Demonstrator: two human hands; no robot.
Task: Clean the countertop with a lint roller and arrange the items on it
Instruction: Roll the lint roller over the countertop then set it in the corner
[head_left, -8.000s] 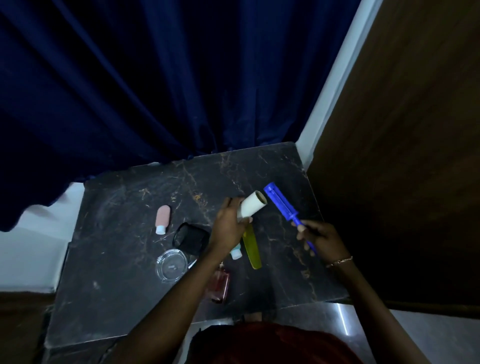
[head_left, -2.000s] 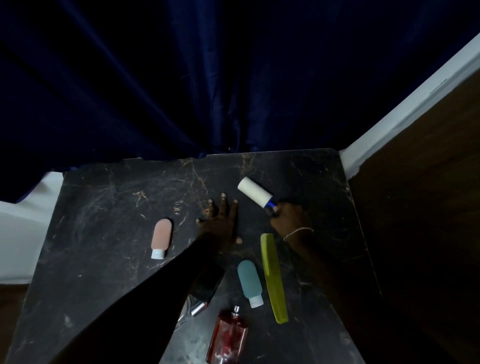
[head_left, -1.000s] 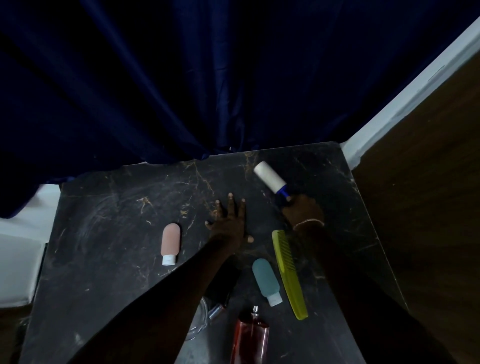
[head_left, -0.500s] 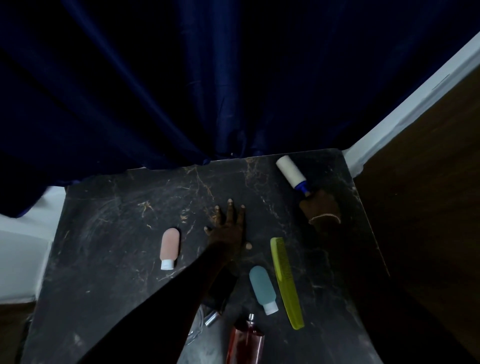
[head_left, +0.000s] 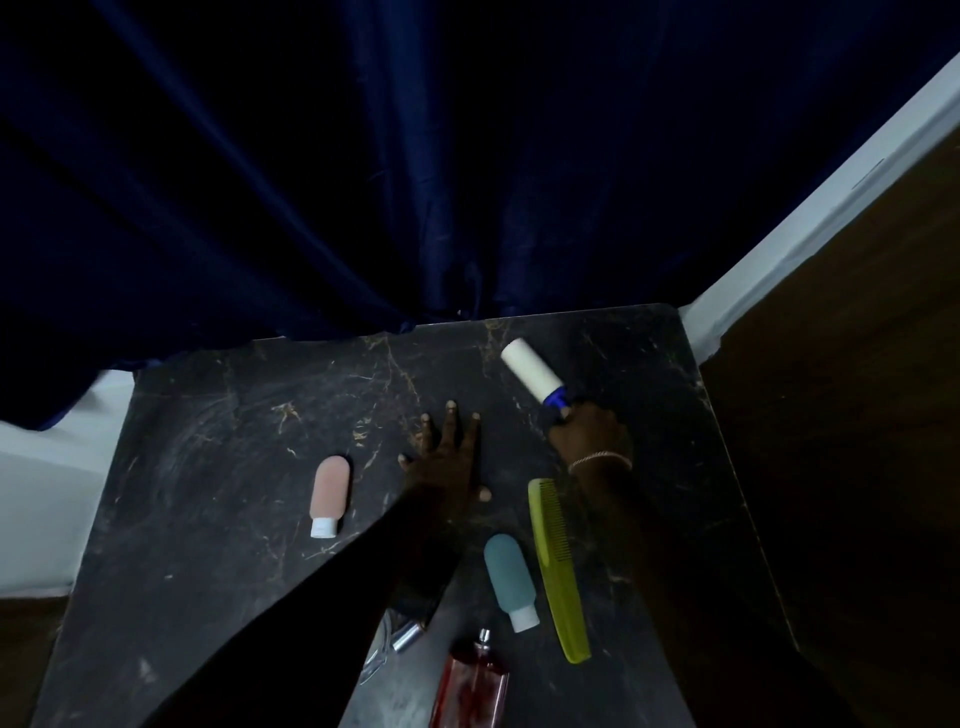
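The lint roller (head_left: 530, 370), a white roll on a blue handle, is on the black marble desk (head_left: 208, 467) around 1 o'clock, with the roll aimed at 11. A pink bottle (head_left: 329, 493) lies at 9, cap toward 6. The teal bottle (head_left: 509, 574) and yellow-green comb (head_left: 557, 566) lie side by side near 5, and a reddish perfume bottle (head_left: 470, 686) is at 6.

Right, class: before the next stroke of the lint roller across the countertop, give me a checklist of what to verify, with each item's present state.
1. Right hand grips the lint roller by its handle: ok.
2. Roll touching the countertop: cannot tell.
3. Left hand flat, apart from the roller: ok.
4. Far strip beside the roller bare of items: ok.
5. Comb, teal bottle and pink bottle lifted off the near area: not ok, all lie there.
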